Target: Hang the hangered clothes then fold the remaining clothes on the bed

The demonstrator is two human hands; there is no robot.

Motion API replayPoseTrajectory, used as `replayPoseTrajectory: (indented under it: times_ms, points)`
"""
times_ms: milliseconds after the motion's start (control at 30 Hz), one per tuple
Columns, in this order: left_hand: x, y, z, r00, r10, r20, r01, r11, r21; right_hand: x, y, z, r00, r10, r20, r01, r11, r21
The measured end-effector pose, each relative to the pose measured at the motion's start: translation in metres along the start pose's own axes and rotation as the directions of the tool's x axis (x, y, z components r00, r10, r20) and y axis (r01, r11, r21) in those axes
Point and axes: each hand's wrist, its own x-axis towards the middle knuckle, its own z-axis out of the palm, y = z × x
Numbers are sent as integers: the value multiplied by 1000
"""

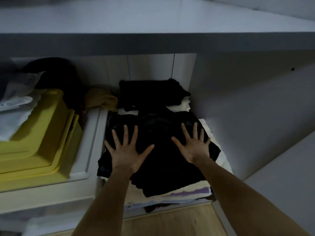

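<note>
Folded black garment tops the stack of pale folded clothes in my wardrobe compartment, and I press my left hand and right hand flat on it, fingers spread wide, beside yellow bins.

My only view is the head camera, looking forward and steeply down into a dim wardrobe compartment, close in, with a shelf edge crossing the upper frame.
</note>
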Motion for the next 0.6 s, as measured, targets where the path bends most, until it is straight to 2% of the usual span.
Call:
replayPoseTrajectory:
  times_ms: [133, 200, 267, 333, 367, 400, 467, 533, 600]
  points:
    - [3, -1, 2, 999, 11, 51, -11, 1000, -1, 5, 1, 1, 1000, 14, 21, -13, 999, -51]
    - [3, 0, -9, 995, 7, 97, -9, 1000, 19, 6, -3, -7, 1000, 5, 19, -2, 991, -133]
    - [1, 2, -30, 992, 2, 124, -11, 997, 71, 1, -9, -23, 1000, -30, 9, 31, 971, -238]
    - [-13, 9, -52, 994, 34, 105, -43, 996, 80, -14, -17, -42, 995, -96, 27, 100, 971, -216]
    - [-24, 13, -60, 993, 48, 106, -55, 996, 66, -23, -21, -46, 988, -137, 71, 147, 976, -160]
    - [-36, 16, -73, 986, 31, 163, -36, 999, 31, -37, -25, -58, 969, -173, 174, 189, 979, -76]
    - [-66, 25, -100, 966, -11, 257, 16, 1000, -19, -70, -32, -78, 893, -236, 384, 240, 970, 39]
    - [-102, 31, -129, 957, -25, 288, 36, 999, -31, -111, -43, -102, 830, -249, 499, 272, 962, 28]
    - [-137, 32, -166, 935, 4, 356, 24, 997, -75, -144, -53, -137, 817, -252, 519, 295, 956, 1]
